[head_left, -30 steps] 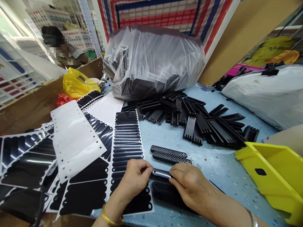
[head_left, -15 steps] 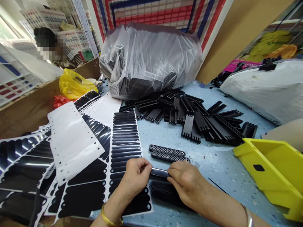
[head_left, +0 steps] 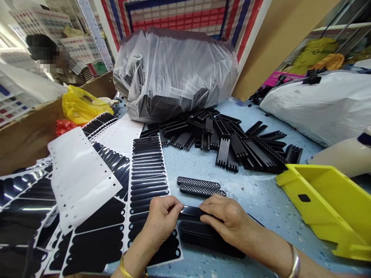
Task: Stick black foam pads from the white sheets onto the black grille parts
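My left hand (head_left: 165, 214) is closed in a pinch on the left end of a glossy black sticker strip (head_left: 190, 211). Across the strip's right part lie the bent fingers and thumb of my right hand (head_left: 222, 212), closed on it. My right hand covers that end, and what lies directly beneath it is hidden. Just nearer to me, smooth black plastic bars (head_left: 199, 229) lie side by side, partly under my right hand. Beyond my hands rest two black bars with a lattice pattern (head_left: 199, 185). Left of my left hand is a sheet of black stickers (head_left: 149, 170).
A pile of black slotted bars (head_left: 232, 143) lies farther back, before a large plastic-wrapped bundle (head_left: 176, 69). A yellow bin (head_left: 315, 208) stands at right, near a white sack (head_left: 321, 104). More sticker sheets (head_left: 95, 239) and white backing paper (head_left: 84, 181) overlap at left. A person (head_left: 58, 61) is beyond.
The view has shifted slightly right. My right hand's fingers lie flatter across the strip, and my left hand keeps its pinch at the left end.
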`<state>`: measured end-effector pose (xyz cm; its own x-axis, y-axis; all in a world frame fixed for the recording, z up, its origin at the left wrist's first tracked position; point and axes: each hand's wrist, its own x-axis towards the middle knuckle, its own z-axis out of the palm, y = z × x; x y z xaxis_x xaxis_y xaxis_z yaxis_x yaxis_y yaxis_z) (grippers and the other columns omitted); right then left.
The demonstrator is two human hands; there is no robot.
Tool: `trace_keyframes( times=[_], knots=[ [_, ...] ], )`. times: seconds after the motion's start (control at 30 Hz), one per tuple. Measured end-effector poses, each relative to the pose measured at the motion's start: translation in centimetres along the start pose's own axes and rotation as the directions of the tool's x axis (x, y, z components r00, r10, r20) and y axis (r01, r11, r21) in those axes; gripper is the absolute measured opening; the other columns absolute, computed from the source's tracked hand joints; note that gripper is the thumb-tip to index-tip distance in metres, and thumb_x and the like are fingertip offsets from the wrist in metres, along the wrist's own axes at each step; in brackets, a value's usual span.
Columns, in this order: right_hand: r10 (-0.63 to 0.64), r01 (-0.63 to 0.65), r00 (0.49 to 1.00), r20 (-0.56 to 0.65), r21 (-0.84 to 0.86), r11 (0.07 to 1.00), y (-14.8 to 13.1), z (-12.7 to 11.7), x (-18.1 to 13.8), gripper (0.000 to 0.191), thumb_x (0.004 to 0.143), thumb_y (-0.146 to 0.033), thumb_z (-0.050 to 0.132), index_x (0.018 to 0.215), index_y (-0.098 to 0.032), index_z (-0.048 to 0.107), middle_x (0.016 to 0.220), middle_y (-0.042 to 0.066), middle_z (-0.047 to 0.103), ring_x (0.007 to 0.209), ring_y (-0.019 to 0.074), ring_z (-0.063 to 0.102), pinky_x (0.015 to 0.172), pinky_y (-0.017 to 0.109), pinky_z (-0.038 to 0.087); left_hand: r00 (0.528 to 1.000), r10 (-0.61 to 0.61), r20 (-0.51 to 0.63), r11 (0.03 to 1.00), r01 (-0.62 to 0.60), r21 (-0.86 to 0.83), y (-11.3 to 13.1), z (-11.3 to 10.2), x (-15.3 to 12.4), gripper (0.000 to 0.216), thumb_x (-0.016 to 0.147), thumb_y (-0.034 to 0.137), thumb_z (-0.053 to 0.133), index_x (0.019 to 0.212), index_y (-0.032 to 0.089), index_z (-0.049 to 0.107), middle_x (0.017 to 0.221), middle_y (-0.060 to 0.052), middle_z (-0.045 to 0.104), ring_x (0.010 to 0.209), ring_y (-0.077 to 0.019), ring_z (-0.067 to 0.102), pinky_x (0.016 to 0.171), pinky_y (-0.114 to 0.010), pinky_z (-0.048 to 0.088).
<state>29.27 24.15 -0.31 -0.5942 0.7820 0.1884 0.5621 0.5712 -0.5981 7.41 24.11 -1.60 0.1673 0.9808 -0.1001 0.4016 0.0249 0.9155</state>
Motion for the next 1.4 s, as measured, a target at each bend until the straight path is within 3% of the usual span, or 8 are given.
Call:
trace_keyframes(
  times=[0.37,0.67,0.93,1.4],
  knots=[
    [0.037,-0.025,0.995,-0.092,0.126,0.992,0.1,0.6,-0.8,0.021,0.094,-0.020,0.057,0.103,-0.019,0.076,0.090,0.008,0.075,0.081,0.0171,0.070,0.074,0.028,0.058,1.000,0.022,-0.019,1.000,-0.021,0.016,-0.3,0.0,-0.2,0.031,0.081,0.034,0.053,0.057,0.018,0.064,0.050,0.000,0.056,0.047,-0.0135,0.053,0.047,-0.022,0.039],
    [0.027,-0.016,0.997,-0.076,0.146,0.989,-0.3,0.5,-1.0,0.024,0.095,-0.015,0.051,0.101,-0.018,0.074,0.090,0.008,0.072,0.080,0.0174,0.068,0.074,0.029,0.058,1.000,0.012,0.012,1.000,-0.012,-0.024,-0.4,-0.1,-0.2,0.029,0.081,0.035,0.055,0.060,0.017,0.065,0.050,0.000,0.058,0.046,-0.0141,0.056,0.047,-0.022,0.041],
    [0.091,-0.087,0.995,-0.028,0.133,0.987,-0.6,0.3,-1.1,0.021,0.093,-0.013,0.053,0.099,-0.019,0.073,0.092,0.006,0.070,0.084,0.0171,0.067,0.080,0.029,0.056,1.000,0.020,0.018,1.000,-0.020,-0.013,-0.4,-0.2,-0.1,0.031,0.082,0.035,0.055,0.060,0.017,0.066,0.047,0.001,0.055,0.045,-0.0133,0.054,0.046,-0.022,0.040],
    [0.103,-0.083,0.990,-0.100,0.185,0.979,-0.3,0.7,-0.8,0.024,0.093,-0.014,0.052,0.096,-0.018,0.076,0.084,0.006,0.071,0.076,0.0165,0.068,0.071,0.027,0.055,0.999,0.014,0.031,1.000,-0.013,-0.009,-0.6,-0.1,-0.2,0.032,0.082,0.037,0.054,0.062,0.016,0.066,0.049,0.000,0.055,0.045,-0.0141,0.055,0.047,-0.023,0.041]
  ],
)
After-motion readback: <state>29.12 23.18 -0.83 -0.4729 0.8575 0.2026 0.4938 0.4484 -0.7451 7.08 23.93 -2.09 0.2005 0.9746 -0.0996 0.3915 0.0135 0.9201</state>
